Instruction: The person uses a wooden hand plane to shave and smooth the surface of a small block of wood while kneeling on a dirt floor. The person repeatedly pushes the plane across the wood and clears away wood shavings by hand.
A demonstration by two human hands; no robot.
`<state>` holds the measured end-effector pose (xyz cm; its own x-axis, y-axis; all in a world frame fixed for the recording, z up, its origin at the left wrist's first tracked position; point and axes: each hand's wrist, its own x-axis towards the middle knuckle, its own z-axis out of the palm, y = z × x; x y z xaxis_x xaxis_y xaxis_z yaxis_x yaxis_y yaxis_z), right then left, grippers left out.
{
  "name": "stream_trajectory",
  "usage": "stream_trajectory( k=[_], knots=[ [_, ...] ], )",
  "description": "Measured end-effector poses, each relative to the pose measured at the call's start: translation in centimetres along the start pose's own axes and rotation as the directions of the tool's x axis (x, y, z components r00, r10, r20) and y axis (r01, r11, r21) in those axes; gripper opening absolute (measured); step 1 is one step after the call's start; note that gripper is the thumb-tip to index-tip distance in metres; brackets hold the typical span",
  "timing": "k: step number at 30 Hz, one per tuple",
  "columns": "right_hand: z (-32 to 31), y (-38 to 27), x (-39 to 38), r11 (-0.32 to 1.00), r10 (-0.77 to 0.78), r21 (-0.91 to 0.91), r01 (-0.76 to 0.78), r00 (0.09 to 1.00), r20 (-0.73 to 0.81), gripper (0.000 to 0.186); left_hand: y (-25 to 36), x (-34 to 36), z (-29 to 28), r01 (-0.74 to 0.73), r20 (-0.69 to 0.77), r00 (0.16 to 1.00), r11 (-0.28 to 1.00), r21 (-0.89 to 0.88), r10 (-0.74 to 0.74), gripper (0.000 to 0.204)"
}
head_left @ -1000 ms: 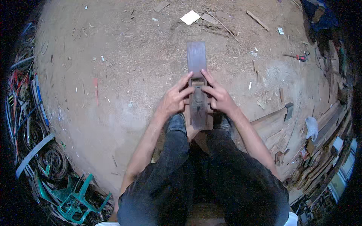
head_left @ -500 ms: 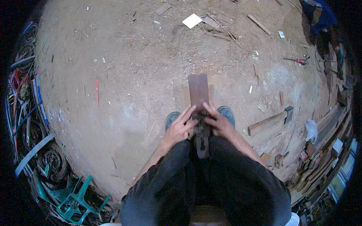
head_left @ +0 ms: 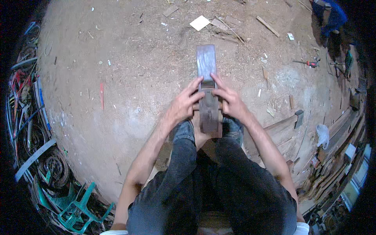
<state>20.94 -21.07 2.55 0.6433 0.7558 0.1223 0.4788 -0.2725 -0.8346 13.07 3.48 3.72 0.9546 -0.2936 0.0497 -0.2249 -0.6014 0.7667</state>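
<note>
A long dark wooden hand plane lies lengthwise in front of me, its far top face shining pale. It rests over a light brown board, of which only parts show near my feet. My left hand is closed on the plane's left side, around a short side handle, with its index finger stretched forward along the body. On the opposite side my right hand grips in the same way, fingertips on the plane near its dark mouth. The plane's underside and blade edge are hidden.
An axe lies to the right, with a red-handled screwdriver farther off. Stacked timber lines the right side. Bicycle parts and a green plastic chair crowd the left. A person in blue is at the far right.
Both hands and the plane have moved forward, away from my body. My arms are now stretched farther out, and the plane's near end has left the space between my knees.
</note>
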Motion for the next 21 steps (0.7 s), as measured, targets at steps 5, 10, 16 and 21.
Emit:
stream_trajectory(
  k=[5, 10, 16, 21],
  knots=[
    [5.6, -2.0, -8.8, 0.974, -0.063, 0.22, 0.048, 0.996, 0.059, 0.072, 2.6, -9.0, 3.8, -0.054, -0.01, 0.998, 0.997, 0.049, 0.054, 0.032],
    [5.6, -2.6, -8.4, 0.981, -0.025, 0.195, -0.001, 0.991, 0.134, 0.081, 3.6, -9.8, 4.2, 0.063, 0.013, 0.998, 0.998, 0.013, -0.063, 0.036],
    [5.1, -2.4, -7.9, 0.988, -0.04, 0.151, 0.016, 0.986, 0.159, 0.083, 2.8, -9.7, 4.0, 0.052, 0.022, 0.998, 0.999, -0.013, -0.052, 0.034],
    [6.7, -3.7, -10.6, 0.985, 0.015, 0.163, -0.047, 0.981, 0.192, 0.07, 4.1, -12.2, 4.8, 0.062, 0.037, 0.997, 0.998, 0.002, -0.062, 0.028]
  ],
)
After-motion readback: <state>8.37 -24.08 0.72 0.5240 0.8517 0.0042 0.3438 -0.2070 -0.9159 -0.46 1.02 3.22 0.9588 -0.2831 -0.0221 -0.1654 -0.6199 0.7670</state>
